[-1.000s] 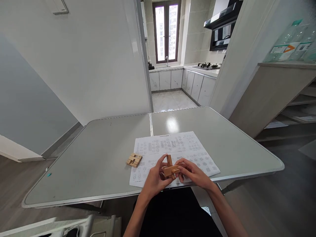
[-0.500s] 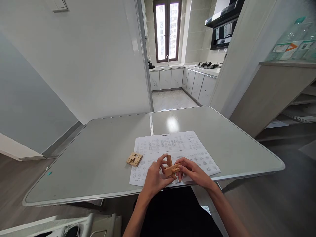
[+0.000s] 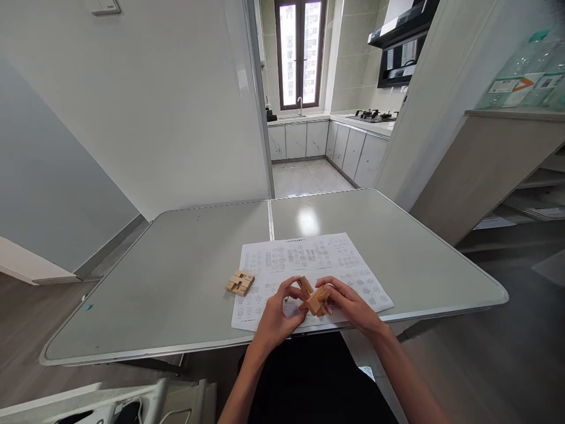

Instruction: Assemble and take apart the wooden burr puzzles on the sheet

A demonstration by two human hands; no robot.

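Between my two hands is a small wooden interlocking puzzle made of notched bars, held just above the printed sheet. My left hand grips it from the left, thumb low and fingers curled around a bar that sticks up. From the right, my right hand pinches the other end, its fingers closed over the wood. Where the bars join is partly covered by my fingers. A flat cluster of notched wooden pieces lies to the left, on the sheet's left edge.
A paper sheet with rows of small assembly drawings lies under my hands on the grey-green table. A tiny teal bit sits at the table's left side. Water bottles stand on a shelf at the right.
The wooden puzzle has been turned in my hands, so a bar's square end now faces me. My left fingers have shifted their hold slightly. The flat cluster stays put.
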